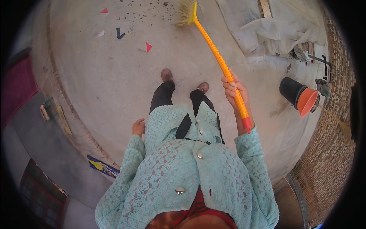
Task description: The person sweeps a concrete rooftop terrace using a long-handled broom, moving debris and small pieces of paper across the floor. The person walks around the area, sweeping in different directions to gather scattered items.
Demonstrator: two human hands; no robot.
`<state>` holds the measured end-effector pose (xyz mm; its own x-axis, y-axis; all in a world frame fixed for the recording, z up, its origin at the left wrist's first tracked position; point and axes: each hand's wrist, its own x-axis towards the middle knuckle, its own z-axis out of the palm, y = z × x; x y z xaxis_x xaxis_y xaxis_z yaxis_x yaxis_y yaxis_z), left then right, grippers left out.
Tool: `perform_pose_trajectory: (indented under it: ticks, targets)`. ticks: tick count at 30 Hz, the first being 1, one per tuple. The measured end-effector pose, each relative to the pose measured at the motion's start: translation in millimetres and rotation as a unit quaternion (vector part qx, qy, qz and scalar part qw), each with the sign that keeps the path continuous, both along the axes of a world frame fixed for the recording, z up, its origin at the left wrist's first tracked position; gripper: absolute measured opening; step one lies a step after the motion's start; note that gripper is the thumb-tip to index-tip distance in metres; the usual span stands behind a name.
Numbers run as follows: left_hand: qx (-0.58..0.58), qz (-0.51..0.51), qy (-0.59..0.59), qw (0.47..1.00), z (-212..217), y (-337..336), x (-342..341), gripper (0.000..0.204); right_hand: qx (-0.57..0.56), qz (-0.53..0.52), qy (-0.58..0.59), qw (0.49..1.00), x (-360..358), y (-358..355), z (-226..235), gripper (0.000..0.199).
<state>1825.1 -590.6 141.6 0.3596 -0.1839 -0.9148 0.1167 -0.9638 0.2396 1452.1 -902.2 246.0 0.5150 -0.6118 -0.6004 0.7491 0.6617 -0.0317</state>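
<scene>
The right hand (234,91) has its fingers (230,86) wrapped closed around the orange handle of a broom (219,59), near the end with the red cap (247,124). The left hand (138,126) is beside the left hip, its fingers bent and partly hidden; I cannot tell how far open they are or whether they hold anything. The broom slants up and leftward from the right hand to its straw bristles (185,13), which the upper edge cuts off.

Below are two brown shoes (166,74) on the concrete floor (110,72). Ahead of them lie red scraps (148,47), a white scrap (101,33), a bent dark strip (119,34) and scattered dark crumbs, left of the bristles. To the right of the broom, translucent plastic sheeting (244,32) lies crumpled. Farther right, a black bucket (288,91) touches an orange bucket (307,102), near a brick wall (329,152).
</scene>
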Motion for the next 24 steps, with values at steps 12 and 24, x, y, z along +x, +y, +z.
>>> perform_pose_trajectory:
  ticks: [12,24]
  targets:
    - [-0.001,0.103,0.033,0.994,-22.3,-19.1,40.1,0.033,-0.046,0.022,0.161,0.986,23.5,-12.2,74.2,0.050]
    - [-0.032,0.130,0.031,0.991,-21.3,-79.0,50.5,0.032,0.166,0.005,-0.015,0.986,55.4,-83.4,-36.4,0.013]
